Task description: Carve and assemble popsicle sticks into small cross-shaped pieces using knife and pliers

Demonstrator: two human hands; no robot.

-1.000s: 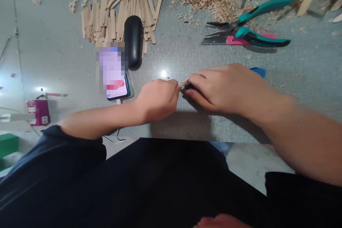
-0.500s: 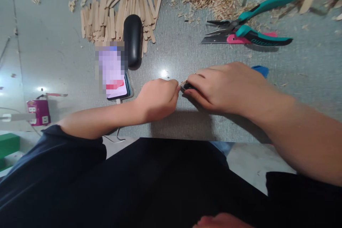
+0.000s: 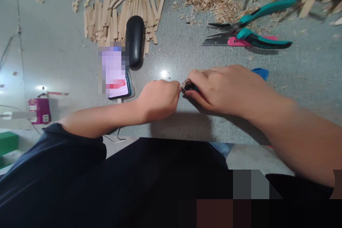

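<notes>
My left hand (image 3: 160, 99) is closed in a pinch on a small, thin wooden piece (image 3: 183, 84), most of it hidden by the fingertips. Right beside it, my right hand (image 3: 221, 87) wraps round a small dark tool (image 3: 190, 87) with a metal tip. That tip meets or nearly meets the wooden piece; the rest of the tool is inside the fist, so its kind does not show. A blue piece (image 3: 260, 73) sticks out behind the right hand, and I cannot tell whether it belongs to the tool. Both hands are low over the grey table (image 3: 171, 57), near its front edge.
Teal-handled long-nose pliers (image 3: 235, 28) lie across a pink utility knife (image 3: 236, 41). Behind are wood shavings (image 3: 213, 3) and flat wooden sticks (image 3: 100, 19). A black case (image 3: 135, 41), a phone (image 3: 114, 73) on a cable and a purple power adapter (image 3: 39, 110) are at left.
The right hand's index knuckle has lifted slightly, showing more of the dark tool and its tip. The left hand holds nearly the same place. The whole view has shifted a little.
</notes>
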